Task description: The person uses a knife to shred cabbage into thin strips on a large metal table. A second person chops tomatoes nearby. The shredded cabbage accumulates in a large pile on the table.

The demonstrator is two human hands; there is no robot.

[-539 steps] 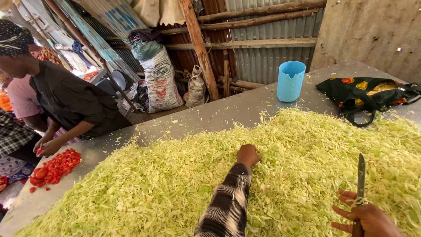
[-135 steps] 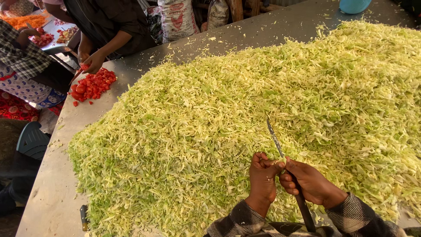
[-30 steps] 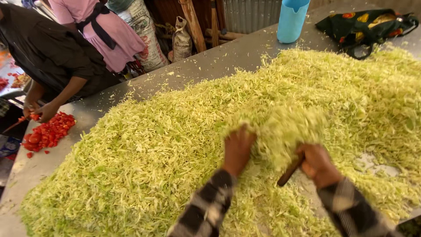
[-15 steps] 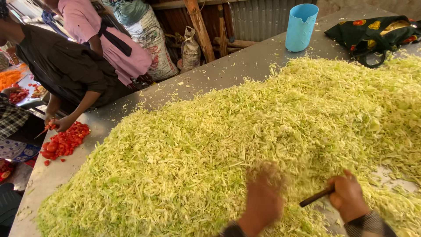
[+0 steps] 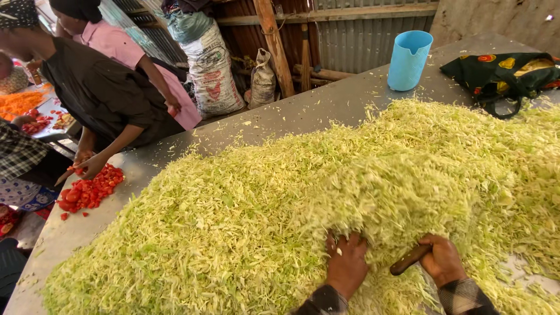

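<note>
A big heap of shredded pale green cabbage [image 5: 280, 192] covers most of the grey metal table [image 5: 291, 119]. My left hand [image 5: 346, 265] presses into the near side of the heap with fingers spread, pushing up a mound of shreds. My right hand [image 5: 442, 261] is beside it, closed around the brown wooden handle of a knife [image 5: 410, 259]; the blade is buried in the cabbage and hidden. Both sleeves are checked black and white.
A person in a dark top cuts red tomato pieces [image 5: 88, 191] at the table's far left corner; another in pink stands behind. A light blue jug [image 5: 409, 60] and a dark patterned bag [image 5: 501, 74] sit at the far right. Sacks [image 5: 213, 70] lean on a corrugated wall.
Both my hands have pushed forward into the heap, and a mound of cabbage has risen over them. The view has tilted up slightly.
</note>
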